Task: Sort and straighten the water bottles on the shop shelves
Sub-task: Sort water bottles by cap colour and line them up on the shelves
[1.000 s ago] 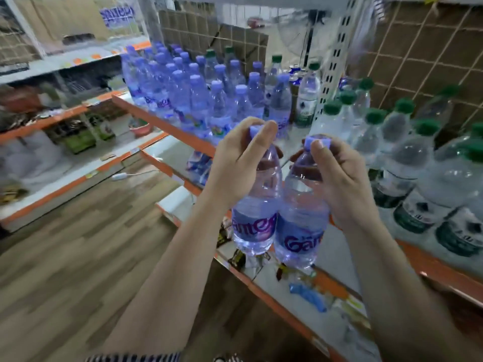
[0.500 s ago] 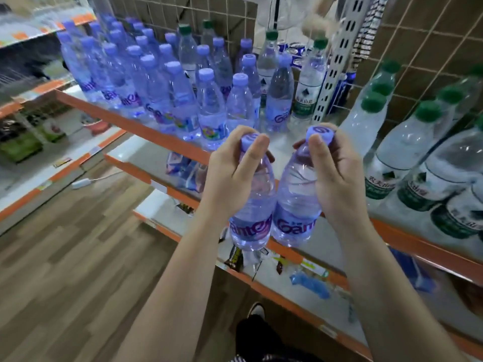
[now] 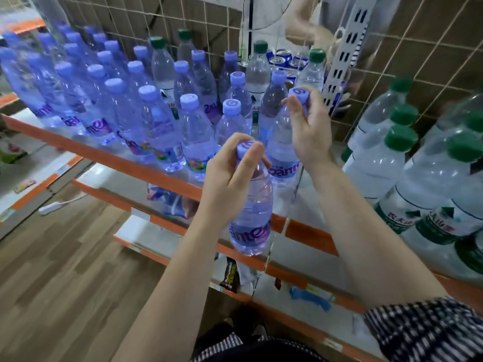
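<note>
My left hand grips a purple-capped water bottle by its neck and holds it in the air in front of the orange shelf edge. My right hand pinches the cap of a second purple-capped bottle, which is over the shelf surface at the right end of the purple rows. Several purple-capped bottles stand in rows on the shelf to the left. Large green-capped bottles lean together on the right.
Green-capped smaller bottles stand among the purple ones at the back by the wire grid wall. A white slotted upright divides the shelf. Lower shelves hold small packets. Another person's arm shows behind the grid. Wood floor lies to the left.
My right hand has carried its bottle forward onto the shelf beside the purple rows. The left hand still holds its bottle before the shelf edge. The view has moved closer to the shelf.
</note>
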Action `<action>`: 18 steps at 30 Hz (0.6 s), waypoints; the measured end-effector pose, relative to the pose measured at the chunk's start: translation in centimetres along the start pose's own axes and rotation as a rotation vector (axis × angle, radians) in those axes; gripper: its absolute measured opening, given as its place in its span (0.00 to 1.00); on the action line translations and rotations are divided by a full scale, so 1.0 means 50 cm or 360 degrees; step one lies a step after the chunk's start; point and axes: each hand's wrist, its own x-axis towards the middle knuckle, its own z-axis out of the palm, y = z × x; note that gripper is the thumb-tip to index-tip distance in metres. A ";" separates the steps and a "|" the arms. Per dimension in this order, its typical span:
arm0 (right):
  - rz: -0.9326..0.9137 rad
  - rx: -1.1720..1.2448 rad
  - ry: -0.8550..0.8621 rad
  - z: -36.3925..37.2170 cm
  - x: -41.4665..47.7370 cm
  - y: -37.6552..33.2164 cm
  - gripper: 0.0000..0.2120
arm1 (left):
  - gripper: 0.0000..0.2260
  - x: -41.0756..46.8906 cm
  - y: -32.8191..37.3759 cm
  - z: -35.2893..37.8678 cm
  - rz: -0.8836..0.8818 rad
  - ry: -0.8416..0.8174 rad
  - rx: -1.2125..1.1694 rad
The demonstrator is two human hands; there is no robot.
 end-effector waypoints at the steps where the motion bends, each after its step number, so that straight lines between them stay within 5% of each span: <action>1: 0.0015 -0.0012 0.0000 0.009 0.014 0.013 0.12 | 0.13 0.009 -0.003 -0.001 0.0015 -0.0014 0.0004; 11: 0.0199 -0.0043 0.0067 0.047 0.058 0.080 0.08 | 0.11 0.065 -0.034 -0.016 0.0115 -0.0327 -0.0094; 18: 0.0458 -0.0074 0.0102 0.037 -0.001 0.076 0.21 | 0.11 0.089 -0.036 -0.015 0.0202 -0.0357 -0.0103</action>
